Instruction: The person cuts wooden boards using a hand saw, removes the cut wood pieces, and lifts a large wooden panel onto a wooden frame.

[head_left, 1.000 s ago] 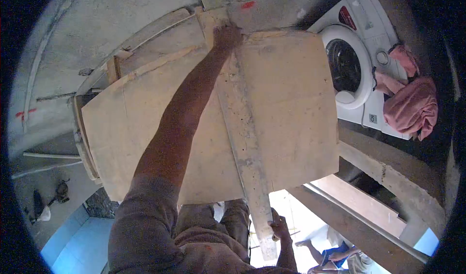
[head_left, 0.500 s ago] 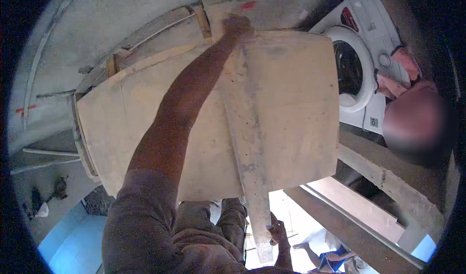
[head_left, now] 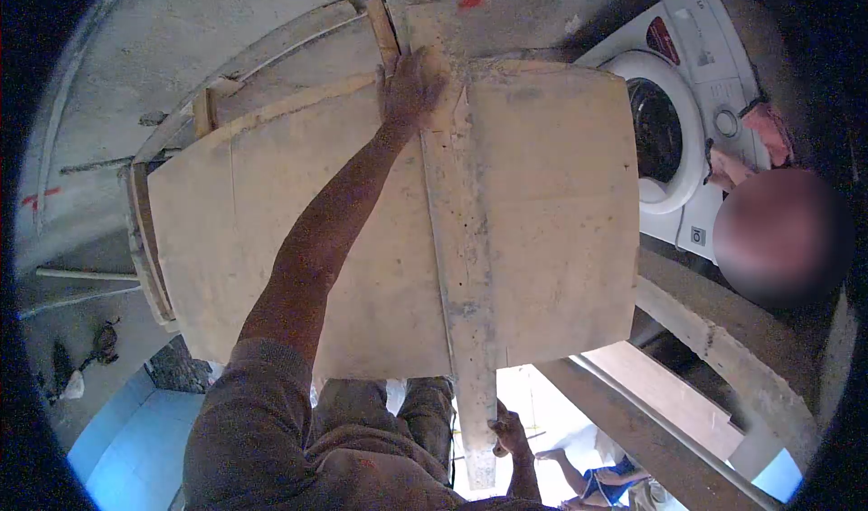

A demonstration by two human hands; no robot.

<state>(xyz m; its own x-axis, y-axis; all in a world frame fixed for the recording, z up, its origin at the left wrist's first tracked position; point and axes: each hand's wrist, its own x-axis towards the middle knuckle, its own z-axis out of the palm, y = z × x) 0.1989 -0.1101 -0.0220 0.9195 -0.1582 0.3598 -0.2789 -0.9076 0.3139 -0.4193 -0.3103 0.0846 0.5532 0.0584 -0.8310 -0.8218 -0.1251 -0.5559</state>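
A long, stained wooden plank [head_left: 466,231] lies lengthwise across a broad pale plywood panel [head_left: 561,194]. My left hand [head_left: 412,90] reaches to the plank's upper part and is closed over its left edge, fingers resting across the wood. At the lower end, beyond the panel's near edge, my right hand [head_left: 509,431] grips the plank's right side. Its fingers are partly hidden at the edge.
A white washing machine [head_left: 696,113] with pink cloth stands at upper right, beside a person whose head is blurred. Wooden framing [head_left: 145,240] borders the panel's left side. A beam [head_left: 651,421] slants at lower right, near another person's legs [head_left: 606,484].
My left hand has moved down and left along the plank's upper part. The plank has shifted slightly left at its lower end, with my right hand still on it.
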